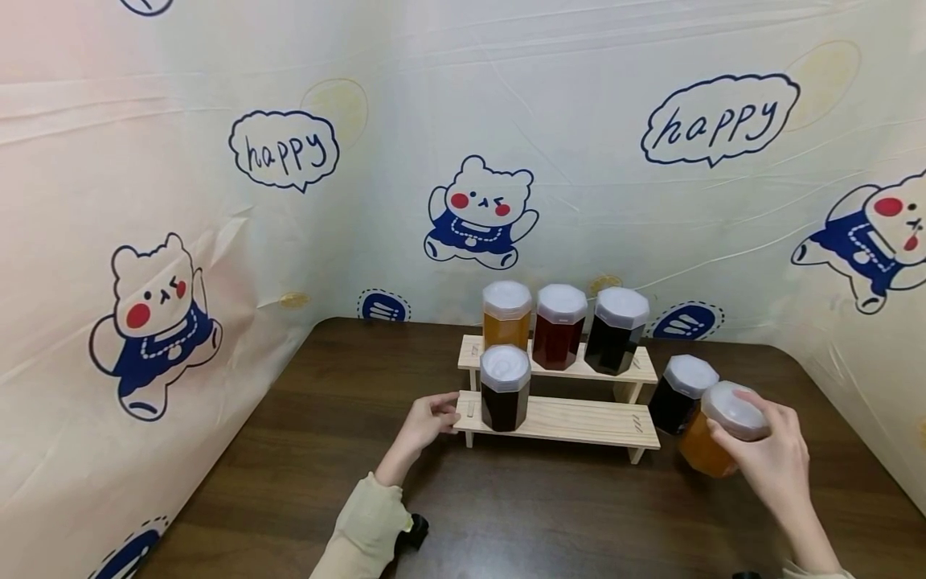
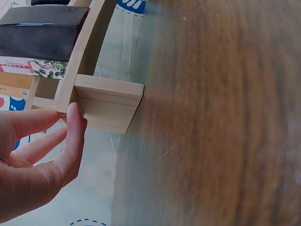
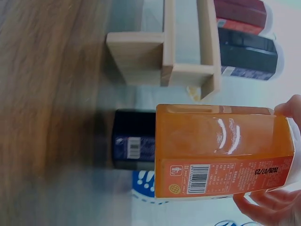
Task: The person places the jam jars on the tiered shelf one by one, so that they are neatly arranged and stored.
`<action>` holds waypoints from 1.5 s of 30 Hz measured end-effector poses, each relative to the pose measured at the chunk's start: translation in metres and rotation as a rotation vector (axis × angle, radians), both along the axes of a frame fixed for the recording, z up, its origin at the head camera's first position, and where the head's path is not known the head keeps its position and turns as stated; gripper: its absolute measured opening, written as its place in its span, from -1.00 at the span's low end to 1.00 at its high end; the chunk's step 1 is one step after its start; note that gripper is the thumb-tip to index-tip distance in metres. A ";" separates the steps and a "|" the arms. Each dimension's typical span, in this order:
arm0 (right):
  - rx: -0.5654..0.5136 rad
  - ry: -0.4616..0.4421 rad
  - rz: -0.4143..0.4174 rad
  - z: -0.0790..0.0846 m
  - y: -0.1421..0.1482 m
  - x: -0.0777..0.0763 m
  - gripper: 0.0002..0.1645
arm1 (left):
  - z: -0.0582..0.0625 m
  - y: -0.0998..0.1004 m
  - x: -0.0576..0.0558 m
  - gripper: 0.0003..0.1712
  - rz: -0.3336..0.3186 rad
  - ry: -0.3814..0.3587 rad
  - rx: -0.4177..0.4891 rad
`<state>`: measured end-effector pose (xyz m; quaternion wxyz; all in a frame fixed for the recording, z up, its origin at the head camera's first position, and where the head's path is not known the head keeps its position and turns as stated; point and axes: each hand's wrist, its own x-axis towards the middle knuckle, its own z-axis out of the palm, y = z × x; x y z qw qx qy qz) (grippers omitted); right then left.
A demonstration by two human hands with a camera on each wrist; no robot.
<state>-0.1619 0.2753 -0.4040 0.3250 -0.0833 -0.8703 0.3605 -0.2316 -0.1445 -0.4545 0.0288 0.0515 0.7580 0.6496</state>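
In the head view, my left hand pinches the left end of the lower step of a two-step wooden rack. The left wrist view shows thumb and fingertips at that board's corner. My right hand grips an octagonal orange jar by its white lid, to the right of the rack. Its barcode label faces the right wrist camera, and the jar's base hangs above the table. Behind it stands a dark jar on the table. Another dark jar sits at the lower step's left end.
On the upper step stand an amber jar, a dark red jar and a black jar. The brown wooden table meets a printed cloth backdrop behind and at both sides.
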 end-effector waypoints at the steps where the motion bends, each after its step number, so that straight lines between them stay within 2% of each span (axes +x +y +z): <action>1: 0.000 0.001 -0.002 0.002 -0.002 0.001 -0.38 | 0.000 0.000 0.000 -0.57 0.000 0.001 0.000; 8: 0.011 0.018 0.017 0.010 -0.017 0.003 -0.38 | 0.000 0.000 0.000 -0.56 0.001 0.002 -0.001; 9: 0.015 0.019 0.025 0.011 -0.019 0.003 -0.38 | 0.003 0.001 0.002 -0.57 -0.001 0.002 -0.002; 19: 0.051 0.029 0.147 0.017 -0.038 0.000 -0.39 | 0.001 0.000 0.001 -0.56 -0.006 -0.005 0.002; 30: 0.047 0.070 0.244 0.017 -0.057 -0.010 -0.38 | 0.027 0.004 0.017 -0.57 -0.014 -0.002 -0.016; 45: 0.066 0.088 0.314 0.015 -0.079 -0.021 -0.39 | 0.025 0.004 0.015 -0.57 -0.012 -0.013 -0.015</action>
